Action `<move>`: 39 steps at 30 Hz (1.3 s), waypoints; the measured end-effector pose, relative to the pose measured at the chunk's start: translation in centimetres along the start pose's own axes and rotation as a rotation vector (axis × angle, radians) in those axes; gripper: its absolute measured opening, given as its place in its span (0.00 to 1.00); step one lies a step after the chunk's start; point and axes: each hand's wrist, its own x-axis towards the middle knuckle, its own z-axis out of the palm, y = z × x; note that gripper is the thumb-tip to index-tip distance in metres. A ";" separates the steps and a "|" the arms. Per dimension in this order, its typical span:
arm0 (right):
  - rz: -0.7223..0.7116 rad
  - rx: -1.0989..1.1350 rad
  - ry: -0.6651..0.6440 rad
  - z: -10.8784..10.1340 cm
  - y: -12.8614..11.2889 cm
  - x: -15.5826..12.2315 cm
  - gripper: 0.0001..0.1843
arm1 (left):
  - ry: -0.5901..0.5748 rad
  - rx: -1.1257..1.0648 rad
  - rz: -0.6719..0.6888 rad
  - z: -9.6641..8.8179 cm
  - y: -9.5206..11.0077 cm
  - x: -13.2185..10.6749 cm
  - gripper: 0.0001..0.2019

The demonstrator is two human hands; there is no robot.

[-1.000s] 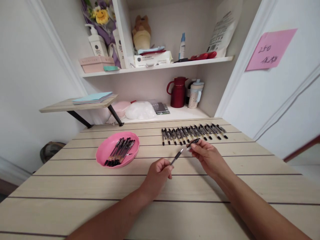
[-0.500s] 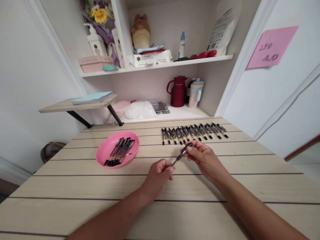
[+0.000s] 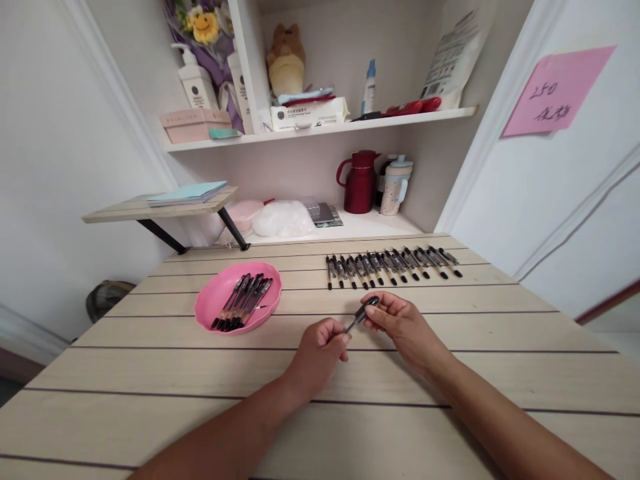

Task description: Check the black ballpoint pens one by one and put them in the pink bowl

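My left hand (image 3: 320, 350) is closed round the lower barrel of a black pen (image 3: 356, 320) above the wooden table (image 3: 150, 380). My right hand (image 3: 400, 323) pinches the black cap (image 3: 370, 304) sitting on the pen's upper end. Both hands meet at the middle of the table. A pink bowl (image 3: 210, 307) to the left holds several black pens (image 3: 243, 302). A row of several capped pens (image 3: 393, 264) lies just beyond my hands.
Behind the table stands a shelf unit with a red jug (image 3: 358, 181), a speckled cup (image 3: 395, 185), a plastic bag (image 3: 283, 219), bottles and a soft toy. A small raised shelf (image 3: 155, 207) with a blue booklet is at left. A pink note (image 3: 555, 93) hangs on the right wall.
The cap, held apart from the pen tip a second ago, has come onto the pen's end. My right hand has closed in on my left hand.
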 end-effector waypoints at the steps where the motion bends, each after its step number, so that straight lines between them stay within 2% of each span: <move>1: 0.001 0.005 0.000 0.0 0.1 0.0 0.13 | 0.003 0.003 0.002 0.0 0.0 0.0 0.06; 10: 0.037 0.060 0.001 0.2 0.6 -0.1 0.12 | 0.046 0.045 0.048 0.1 -0.1 0.0 0.05; 17: 0.082 0.041 -0.007 0.6 0.6 -0.2 0.15 | -0.023 0.111 0.073 -0.6 -0.9 0.3 0.09; 20: 0.098 0.006 -0.044 0.4 0.8 -0.1 0.17 | 0.075 0.247 0.155 -1.6 0.2 0.5 0.09; 23: 0.140 -0.111 -0.040 -0.1 1.0 -0.1 0.20 | 0.250 0.426 0.284 -3.8 2.4 0.7 0.10; 26: 0.159 -0.225 -0.051 -0.5 1.3 0.0 0.21 | 0.381 0.669 0.305 -7.6 4.7 0.8 0.11; 28: 0.149 -0.266 -0.065 -0.7 1.6 0.1 0.21 | 0.489 0.847 0.245 -10.5 5.8 0.7 0.11; 30: 0.140 -0.290 -0.075 -0.8 2.1 0.2 0.21 | 0.559 1.043 0.085 -13.2 6.3 0.6 0.10; 32: 0.142 -0.309 -0.091 -1.0 2.5 0.4 0.21 | 0.511 1.204 -0.127 -15.2 6.2 0.5 0.11; 34: 0.139 -0.325 -0.109 -1.1 2.8 0.5 0.20 | 0.482 1.270 -0.235 -16.4 5.6 0.5 0.10; 39: 0.107 -0.369 -0.148 -0.9 2.7 0.5 0.20 | 0.467 1.312 -0.277 -16.9 3.9 0.7 0.08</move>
